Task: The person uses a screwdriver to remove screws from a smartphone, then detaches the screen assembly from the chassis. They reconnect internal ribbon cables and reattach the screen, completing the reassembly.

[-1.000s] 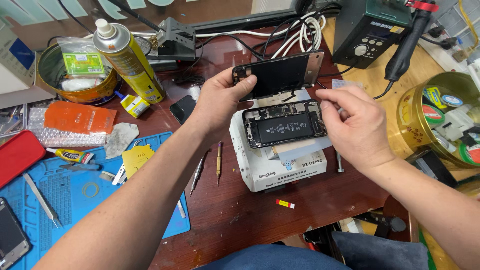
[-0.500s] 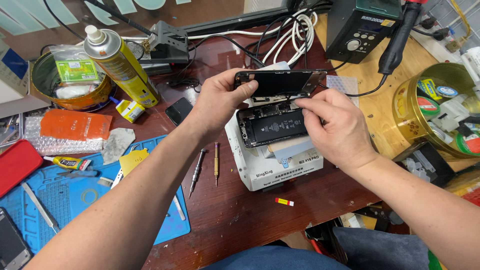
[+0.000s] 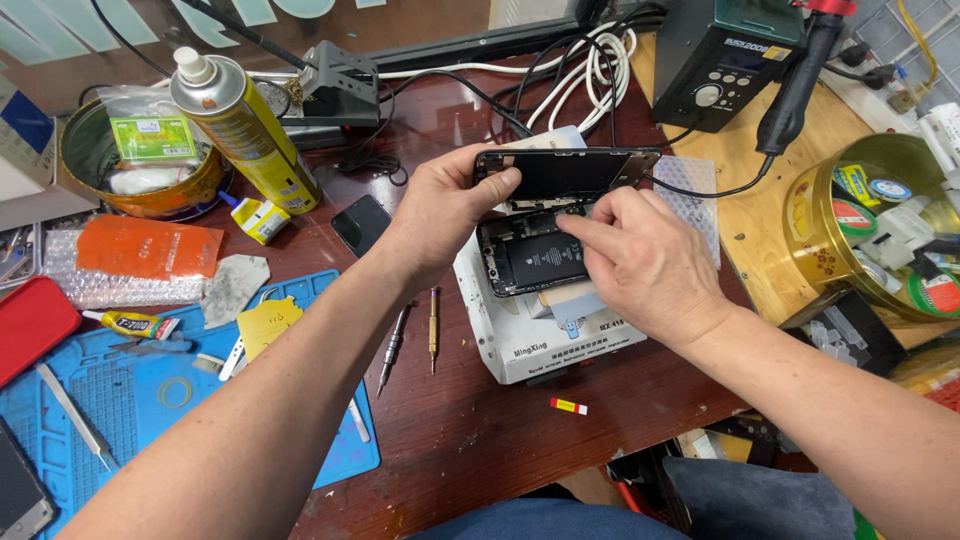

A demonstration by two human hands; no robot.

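My left hand point(image 3: 440, 215) holds the screen point(image 3: 565, 172) by its left end, thumb on the dark glass and the other fingers curled behind its edge, clamped on it. The screen is lifted off the phone point(image 3: 530, 262) and tilted up along the far side, still close to the phone's top edge. The phone lies open, its black battery showing, on a white box point(image 3: 530, 340) in the middle of the worktop point(image 3: 470, 430).

My right hand point(image 3: 645, 265) rests over the right part of the phone, forefinger stretched out and pressing at the top edge of the open body, just under the screen. The other fingers are loosely folded; they hold nothing that I can see.

Left of the box two small screwdrivers point(image 3: 410, 340) lie on the wood, near the corner of a blue mat point(image 3: 110, 420). A yellow spray can point(image 3: 245, 130) stands farther left, beside a round tin point(image 3: 140, 190) with packets in it. A small dark phone point(image 3: 362, 224) lies between the can and my left wrist. Beyond the screen are white cables point(image 3: 600, 70) and a dark station point(image 3: 725, 60) with a handpiece point(image 3: 800, 80). A gold tin point(image 3: 860, 230) of tape rolls sits at the right.
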